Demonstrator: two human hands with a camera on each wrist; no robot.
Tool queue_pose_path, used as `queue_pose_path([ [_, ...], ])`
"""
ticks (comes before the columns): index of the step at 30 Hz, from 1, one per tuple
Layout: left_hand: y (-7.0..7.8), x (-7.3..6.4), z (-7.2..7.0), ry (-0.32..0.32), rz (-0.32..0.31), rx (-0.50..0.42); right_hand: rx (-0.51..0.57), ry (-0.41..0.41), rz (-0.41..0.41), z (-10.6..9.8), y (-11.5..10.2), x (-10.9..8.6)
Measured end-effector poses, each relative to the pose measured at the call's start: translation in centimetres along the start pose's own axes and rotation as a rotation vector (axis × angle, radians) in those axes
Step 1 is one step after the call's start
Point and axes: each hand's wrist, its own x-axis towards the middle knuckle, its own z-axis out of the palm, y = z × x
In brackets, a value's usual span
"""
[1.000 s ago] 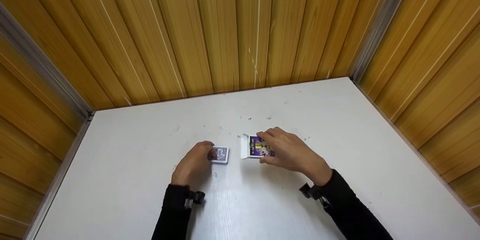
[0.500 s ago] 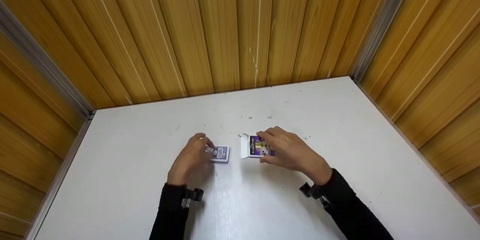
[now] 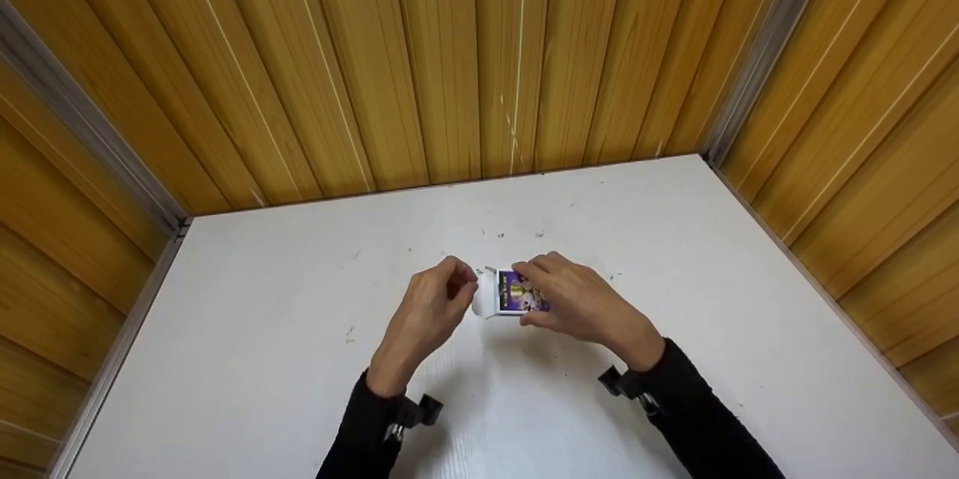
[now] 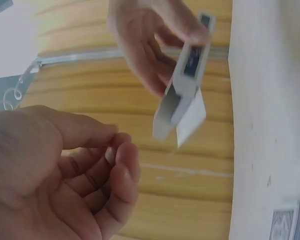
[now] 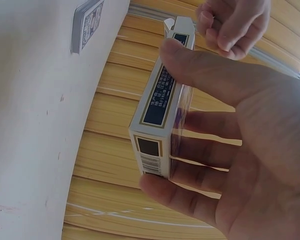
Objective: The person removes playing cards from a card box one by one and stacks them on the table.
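Note:
My right hand (image 3: 581, 299) grips a playing-card box (image 5: 157, 100), thumb on one narrow side and fingers round the other. The box's purple printed face (image 3: 517, 293) shows in the head view, and its open end points left with the white flap (image 3: 485, 297) sticking out. My left hand (image 3: 431, 303) is close to that flap, fingers loosely curled and thumb near the index fingertip. Nothing shows between those fingers in the left wrist view. A deck of playing cards (image 5: 90, 24) lies on the table, hidden behind my left hand in the head view.
The white table (image 3: 300, 299) carries small dark marks. Yellow wood-look panels (image 3: 419, 67) rise behind it and on both sides, with grey metal strips at the corners. Black sleeves with wrist-worn cameras (image 3: 416, 411) cover my forearms.
My left hand has let go of the card deck, lifted off it and moved right to the box's flap. The right hand holds the box in the same place.

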Motion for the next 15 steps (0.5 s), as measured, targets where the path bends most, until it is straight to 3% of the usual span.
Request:
queue_pose_path([
  [9,0.0,0.0,1.1,-0.064,-0.02,-0.108,0.008,0.002,-0.021,-0.1,-0.3,-0.1],
  [15,-0.5,0.1,1.6,-0.092,-0.107,-0.115,-0.006,0.038,-0.079,0.1,-0.6,-0.2],
])
